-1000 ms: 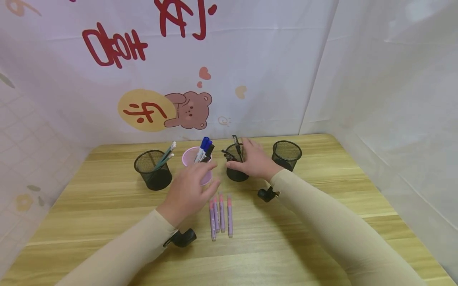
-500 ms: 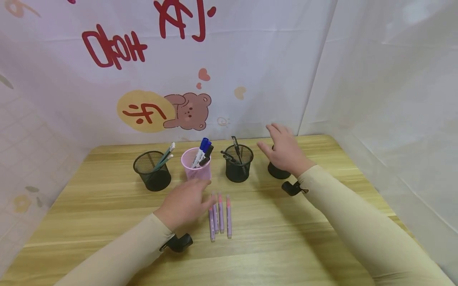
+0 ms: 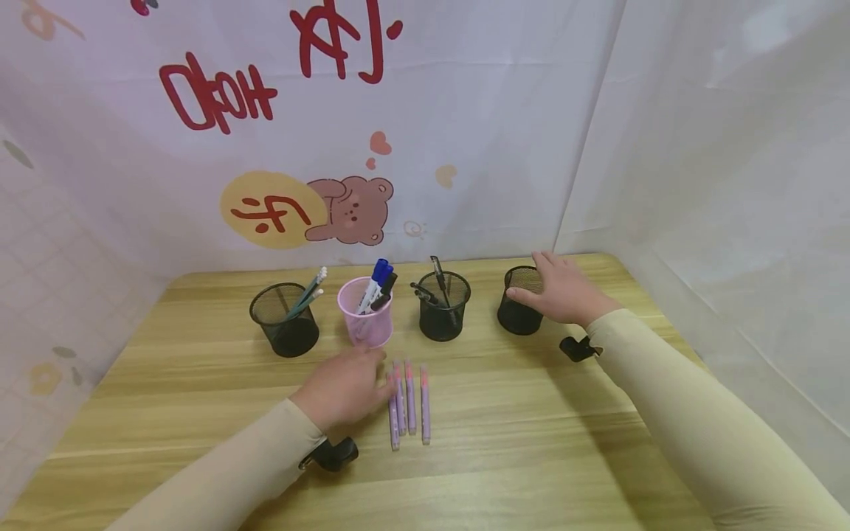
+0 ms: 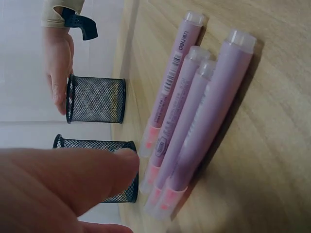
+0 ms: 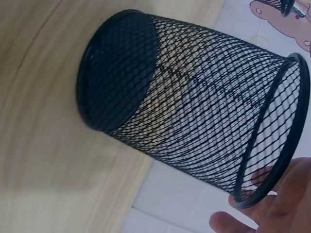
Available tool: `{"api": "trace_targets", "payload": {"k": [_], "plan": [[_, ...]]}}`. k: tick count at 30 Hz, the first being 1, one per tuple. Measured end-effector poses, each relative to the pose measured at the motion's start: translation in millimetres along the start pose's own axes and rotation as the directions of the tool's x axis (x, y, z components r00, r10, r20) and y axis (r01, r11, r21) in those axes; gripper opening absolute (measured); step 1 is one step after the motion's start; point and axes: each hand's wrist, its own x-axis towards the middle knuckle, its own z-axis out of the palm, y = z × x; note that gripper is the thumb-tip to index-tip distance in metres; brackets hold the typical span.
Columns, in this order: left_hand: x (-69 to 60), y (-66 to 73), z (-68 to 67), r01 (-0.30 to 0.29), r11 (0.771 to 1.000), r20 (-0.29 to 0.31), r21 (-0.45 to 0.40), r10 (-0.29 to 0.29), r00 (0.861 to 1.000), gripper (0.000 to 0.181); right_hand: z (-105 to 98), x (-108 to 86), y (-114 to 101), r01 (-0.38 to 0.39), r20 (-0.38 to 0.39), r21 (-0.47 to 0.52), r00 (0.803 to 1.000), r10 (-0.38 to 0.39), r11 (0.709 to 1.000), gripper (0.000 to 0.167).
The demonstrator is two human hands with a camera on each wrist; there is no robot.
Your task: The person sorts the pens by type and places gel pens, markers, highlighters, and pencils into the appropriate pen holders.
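Note:
Several lilac highlighters [image 3: 426,413] with pink ends lie side by side on the table. My left hand [image 3: 345,385] hovers over their left side, its thumb extended near the leftmost one. In the left wrist view that thumb [image 4: 104,170] points toward the highlighters' pink ends and holds nothing. At the right, my right hand [image 3: 566,293] is at the rim of a black mesh pen holder [image 3: 520,316], fingers extended and thumb apart. The right wrist view shows the fingers [image 5: 286,196] beside the upright holder's rim [image 5: 303,92]; whether they touch it I cannot tell.
Another black mesh holder [image 3: 441,324] contains black pens. A pink holder [image 3: 372,330] has blue and black markers in it. Pencils stand in the black holder [image 3: 292,339] at the left. A white printed curtain [image 3: 498,147] hangs behind the wooden table [image 3: 478,472].
My right hand has moved right, from the holder with black pens to the rightmost holder's rim. My left hand has moved down and back from beside the pink holder toward the highlighters.

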Motion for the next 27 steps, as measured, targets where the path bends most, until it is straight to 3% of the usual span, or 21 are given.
{"api": "trace_targets", "payload": {"k": [6,16,27], "plan": [[-0.2,2.7,1.7,-0.014,1.0,0.006,0.006,0.014,1.0,0.057,0,-3.9,6,-0.005,0.056,0.046,0.998,0.002,0.999,0.124],[1.4,3.7,8.1,-0.007,1.0,0.044,0.009,0.007,0.999,0.045,13,1.9,15,0.016,0.072,0.076,0.997,-0.022,0.997,0.132],[3.5,1.9,10.7,-0.01,1.0,0.054,0.01,0.01,0.998,0.046,18,6.4,6,0.026,0.056,0.052,0.998,-0.029,0.998,0.115]]}}
